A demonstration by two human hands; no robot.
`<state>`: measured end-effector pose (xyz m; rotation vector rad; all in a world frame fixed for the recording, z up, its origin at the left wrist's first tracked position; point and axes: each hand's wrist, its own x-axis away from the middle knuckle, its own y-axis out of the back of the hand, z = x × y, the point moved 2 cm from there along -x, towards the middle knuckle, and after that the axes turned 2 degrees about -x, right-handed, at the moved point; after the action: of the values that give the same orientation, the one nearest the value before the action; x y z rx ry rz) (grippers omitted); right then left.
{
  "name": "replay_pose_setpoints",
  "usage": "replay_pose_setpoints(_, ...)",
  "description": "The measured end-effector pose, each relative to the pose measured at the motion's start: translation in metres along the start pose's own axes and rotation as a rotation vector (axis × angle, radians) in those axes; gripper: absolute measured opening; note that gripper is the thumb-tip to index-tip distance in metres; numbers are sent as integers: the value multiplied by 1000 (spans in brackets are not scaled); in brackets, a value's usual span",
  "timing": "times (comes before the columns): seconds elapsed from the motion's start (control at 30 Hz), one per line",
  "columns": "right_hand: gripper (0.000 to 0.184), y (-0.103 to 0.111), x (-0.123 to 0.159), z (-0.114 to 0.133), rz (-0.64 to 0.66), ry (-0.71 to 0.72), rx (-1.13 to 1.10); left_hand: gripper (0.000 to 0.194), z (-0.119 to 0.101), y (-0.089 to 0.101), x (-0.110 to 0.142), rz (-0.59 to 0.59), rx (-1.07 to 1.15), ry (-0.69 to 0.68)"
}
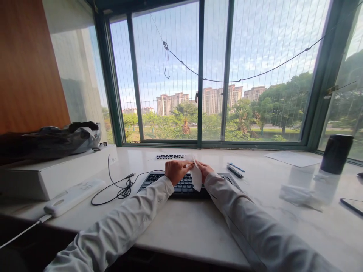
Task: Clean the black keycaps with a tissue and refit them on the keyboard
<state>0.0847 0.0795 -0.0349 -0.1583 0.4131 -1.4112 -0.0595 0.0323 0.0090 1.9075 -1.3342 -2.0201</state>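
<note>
A thin white tissue wipe hangs between the two hands, directly above the black computer keyboard that lies on the pale marble counter. Its long axis runs near-vertical, top edge at the fingertips, lower end drooping onto the keys. The left hand pinches the upper left edge, fingers pressed together on the sheet; the right hand sits just right of it, its grip closed on the other edge. Both are equally near. A loose strip of black keycaps lies farther off toward the window.
</note>
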Motion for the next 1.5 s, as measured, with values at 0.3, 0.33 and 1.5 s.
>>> replay_pose_setpoints(0.3,48,8,3,-2,-112,-52,-113,29,3,-4,-1,30,-15,67)
replay_pose_setpoints(0.33,50,9,2,-2,-126,-43,-107,28,3,-4,-1,28,-16,65)
replay_pose_setpoints(1.5,24,7,-5,1,-150,-54,47,34,-10,1,1,140,-138,94)
